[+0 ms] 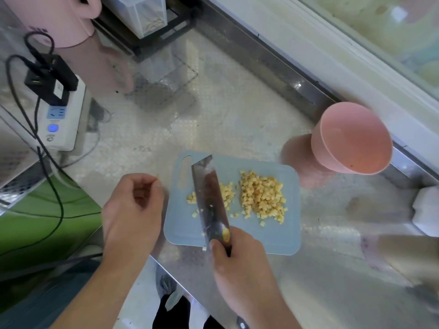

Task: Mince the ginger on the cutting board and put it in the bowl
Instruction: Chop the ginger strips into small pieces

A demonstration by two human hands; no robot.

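Note:
A small light-blue cutting board [268, 236] lies on the steel counter. A heap of diced yellow ginger [261, 195] sits on its right half, and a thinner scatter of pieces lies under and beside the cleaver [210, 198]. My right hand [240, 260] grips the cleaver's handle at the board's near edge, the wide blade standing on the board and pointing away from me. My left hand [135, 210] hovers just left of the board with loosely curled fingers and holds nothing. An empty pink bowl [351, 141] stands beyond the board's right corner.
A white power strip [61, 122] with black plugs and cables lies at the left. A pink appliance [64, 22] and a clear container on a black rack [147, 22] stand at the back. A white block [426, 210] sits at the right edge.

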